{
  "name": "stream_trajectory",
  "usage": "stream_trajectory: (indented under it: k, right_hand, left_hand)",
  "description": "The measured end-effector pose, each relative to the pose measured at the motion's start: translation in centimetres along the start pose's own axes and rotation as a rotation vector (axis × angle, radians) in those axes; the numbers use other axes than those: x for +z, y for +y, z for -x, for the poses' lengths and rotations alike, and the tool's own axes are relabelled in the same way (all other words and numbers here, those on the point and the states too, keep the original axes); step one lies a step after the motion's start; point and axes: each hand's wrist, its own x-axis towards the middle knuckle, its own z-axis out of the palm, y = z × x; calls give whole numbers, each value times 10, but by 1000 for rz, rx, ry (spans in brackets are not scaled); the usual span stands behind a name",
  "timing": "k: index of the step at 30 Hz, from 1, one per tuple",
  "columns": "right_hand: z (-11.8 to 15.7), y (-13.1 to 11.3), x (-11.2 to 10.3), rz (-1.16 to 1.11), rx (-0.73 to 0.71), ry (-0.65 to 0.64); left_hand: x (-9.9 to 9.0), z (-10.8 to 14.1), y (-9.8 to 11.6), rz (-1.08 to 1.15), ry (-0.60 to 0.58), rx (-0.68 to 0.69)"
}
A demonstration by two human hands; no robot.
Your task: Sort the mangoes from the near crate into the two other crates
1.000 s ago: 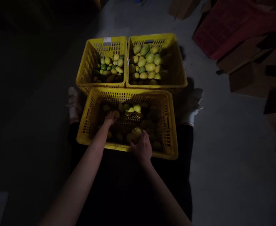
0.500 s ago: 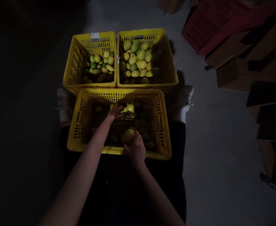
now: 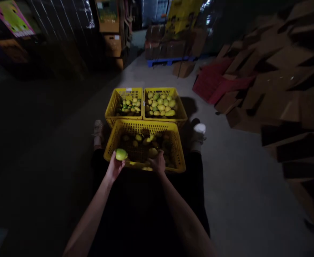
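Head view: at the middle left of the frame, the left hand cups a green fruit from below, its grip closed lightly around it, perhaps so the skin catches the light. At centre, the right hand grasps a dimmer yellowish fruit above the front crate. That crate sits between the legs, likely for easy reach. Beyond it, the left rear crate and right rear crate stand side by side, both holding fruit.
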Motion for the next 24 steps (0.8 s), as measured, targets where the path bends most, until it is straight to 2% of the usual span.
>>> stream_trajectory:
  k: [4,8,11,13,16,20,24]
  right_hand:
    - [5,-26,0,-306,-30,23]
    - [33,-53,-12,-578,-128,-123]
    - [61,-61,-30,-753,-200,-230]
    - [78,-62,-41,-823,-237,-261]
    - [94,-63,-52,-793,-267,-203]
    - [107,-73,-54,-689,-350,-56]
    - [122,-90,-49,-613,-481,-129]
  left_hand:
    - [3,24,-5,178,-7,57]
    - [29,31,-2,254,-141,79]
    - [48,40,2,240,-221,142]
    - [55,49,3,195,-226,228]
    - [55,62,-2,98,-176,390]
    - [47,81,-12,-103,-165,562]
    - [43,95,-14,-339,-161,691]
